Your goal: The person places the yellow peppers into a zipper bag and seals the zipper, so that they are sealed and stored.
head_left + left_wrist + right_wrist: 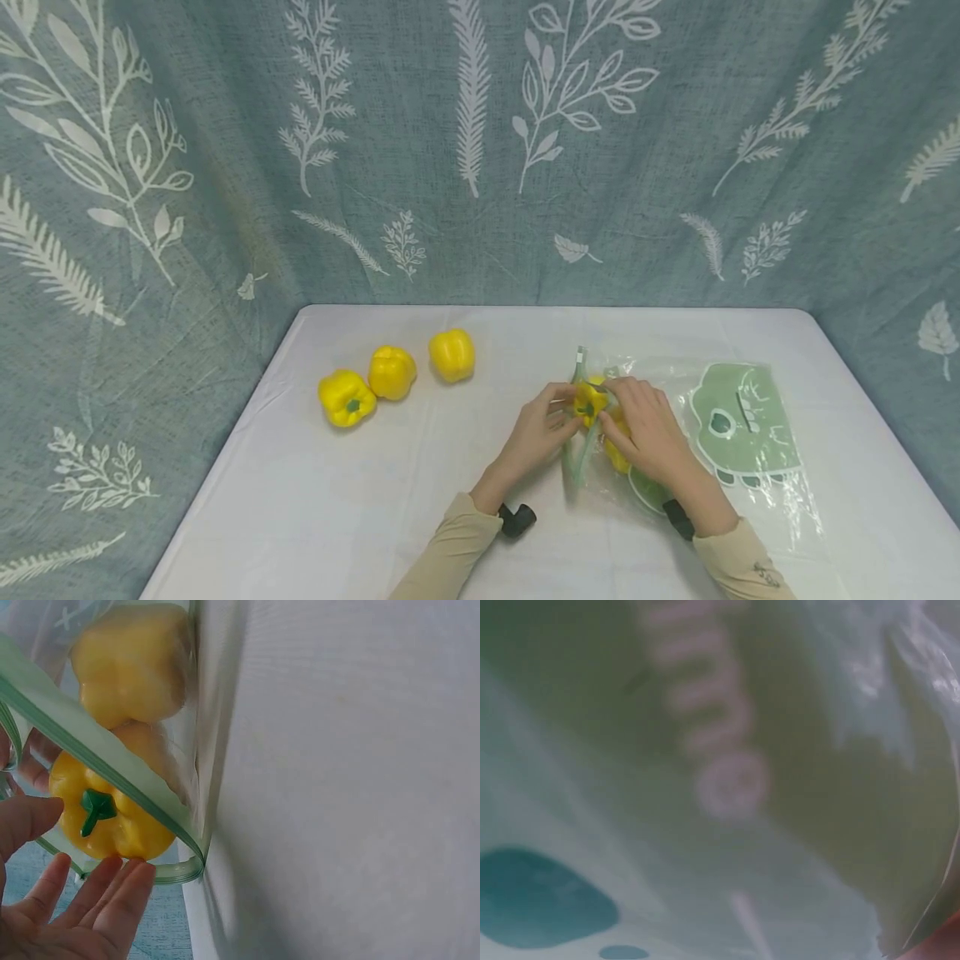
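A clear, green-printed zip bag (787,500) lies on the table with its green-edged mouth facing left. In the left wrist view, a yellow bell pepper (150,832) with a green stem sits in that mouth, and another yellow pepper (135,664) shows through the plastic further in. My left hand (543,421) has its thumb and straight fingertips (127,889) at the stem-end pepper, touching it. My right hand (648,425) holds the bag's mouth edge, thumb below and fingers above. In the right wrist view, the printed bag plastic (795,787) fills nearly everything.
Three more yellow bell peppers stand on the white-covered table (300,517) left of the bag: one at the left (347,398), one in the middle (392,372) and one at the right (452,356). A leaf-patterned blue-green cloth (420,167) hangs behind and beside the table.
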Available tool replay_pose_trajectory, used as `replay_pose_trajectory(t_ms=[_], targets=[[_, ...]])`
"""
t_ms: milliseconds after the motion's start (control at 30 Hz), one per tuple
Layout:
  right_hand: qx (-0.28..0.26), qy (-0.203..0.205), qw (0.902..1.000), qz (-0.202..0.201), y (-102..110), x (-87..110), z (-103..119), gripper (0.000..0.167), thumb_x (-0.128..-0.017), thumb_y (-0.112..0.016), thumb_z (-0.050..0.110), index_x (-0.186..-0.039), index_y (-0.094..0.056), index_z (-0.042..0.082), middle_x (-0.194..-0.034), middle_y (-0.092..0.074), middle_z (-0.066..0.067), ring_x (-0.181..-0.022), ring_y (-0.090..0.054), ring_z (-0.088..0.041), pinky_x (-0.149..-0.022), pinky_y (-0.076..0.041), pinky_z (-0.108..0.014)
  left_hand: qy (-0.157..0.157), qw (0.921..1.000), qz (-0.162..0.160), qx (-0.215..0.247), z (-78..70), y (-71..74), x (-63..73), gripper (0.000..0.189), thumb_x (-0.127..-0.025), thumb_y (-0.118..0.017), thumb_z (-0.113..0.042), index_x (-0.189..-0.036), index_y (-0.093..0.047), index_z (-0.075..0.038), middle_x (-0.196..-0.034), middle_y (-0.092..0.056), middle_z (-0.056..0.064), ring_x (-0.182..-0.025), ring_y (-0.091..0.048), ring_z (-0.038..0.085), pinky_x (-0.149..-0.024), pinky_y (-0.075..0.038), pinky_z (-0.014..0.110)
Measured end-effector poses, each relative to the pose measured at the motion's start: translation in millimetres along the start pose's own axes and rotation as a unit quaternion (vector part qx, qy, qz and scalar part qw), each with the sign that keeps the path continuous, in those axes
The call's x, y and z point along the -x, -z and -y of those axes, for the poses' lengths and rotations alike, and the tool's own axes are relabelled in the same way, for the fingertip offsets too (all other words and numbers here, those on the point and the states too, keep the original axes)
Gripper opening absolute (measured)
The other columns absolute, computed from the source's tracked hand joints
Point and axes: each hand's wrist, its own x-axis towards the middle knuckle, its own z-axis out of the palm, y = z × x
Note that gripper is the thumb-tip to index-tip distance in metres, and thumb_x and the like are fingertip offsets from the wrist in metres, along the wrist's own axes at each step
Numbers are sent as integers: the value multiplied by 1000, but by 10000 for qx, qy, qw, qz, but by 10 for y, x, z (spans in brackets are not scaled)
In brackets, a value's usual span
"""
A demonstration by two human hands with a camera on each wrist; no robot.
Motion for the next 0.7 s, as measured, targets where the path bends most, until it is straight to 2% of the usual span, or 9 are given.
replay_pose_trajectory(t_ms=[200, 400, 600, 700], targets=[[-27, -30, 10000, 25, 4, -4, 1, 38, -87, -54, 23, -121, -47, 8, -110, -53, -8, -101, -47, -25, -87, -38, -46, 5, 10000, 38, -44, 312, -50, -68, 44, -89, -62, -15, -129, -44, -11, -132, -51, 10, -122, -50, 24, -99, -45, 35], [-28, -20, 10000, 19, -2, -3, -10, 38, -88, -52, 23, -122, -47, 7, -113, -53, -9, -104, -47, -27, -88, -37, -47, 13, 9996, 273, -23, 282, -60, -71, 47, -90, -62, -19, -131, -41, -10, -134, -50, 10, -123, -48, 25, -97, -46, 33], [-92, -50, 9999, 8, 10, -9, -7, 40, -88, -52, 24, -124, -47, 6, -116, -53, -11, -107, -47, -28, -90, -37, -48, -39, 9987, 476, 180, 84, -35, -41, 46, -92, -57, -10, -132, -37, 0, -133, -47, 21, -122, -47, 36, -95, -47, 32], [-137, -54, 9999, 0, 13, -11, -8, 41, -88, -53, 23, -124, -48, 5, -117, -53, -11, -108, -47, -29, -91, -36, -49, 13, 9985, 515, 195, 128, -53, -56, 45, -93, -55, -13, -134, -36, -2, -133, -47, 20, -123, -47, 34, -96, -47, 32]])
